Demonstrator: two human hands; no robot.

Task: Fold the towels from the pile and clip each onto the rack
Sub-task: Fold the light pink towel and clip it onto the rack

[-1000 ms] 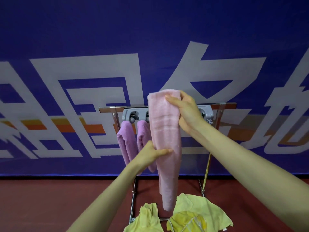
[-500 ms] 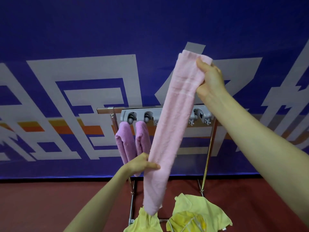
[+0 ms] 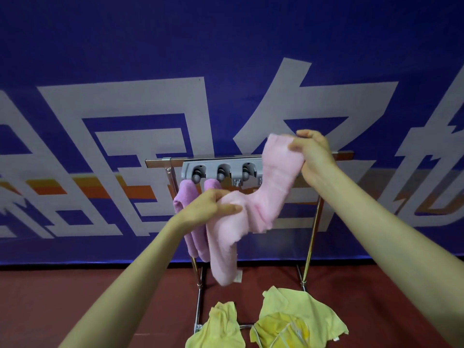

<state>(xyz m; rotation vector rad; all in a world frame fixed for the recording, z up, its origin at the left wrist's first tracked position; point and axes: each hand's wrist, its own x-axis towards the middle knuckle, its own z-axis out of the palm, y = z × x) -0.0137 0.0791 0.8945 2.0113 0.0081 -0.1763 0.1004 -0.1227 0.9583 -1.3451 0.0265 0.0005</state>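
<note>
Here the pink towel [image 3: 263,204] is clamped by right hand [image 3: 313,154] fingers above, left hand [image 3: 208,209] fingers mid-length.

My one view: head-worn, wide-angle.
I look forward and slightly down, close to the rack [image 3: 248,156] at frame centre, blue banner [image 3: 226,46] filling the upper frame, floor [image 3: 75,297] below.

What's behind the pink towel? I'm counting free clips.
Behind the pink towel, the grey clip bar shows three clips; its right end is covered. Two purple towels hang there.
</note>
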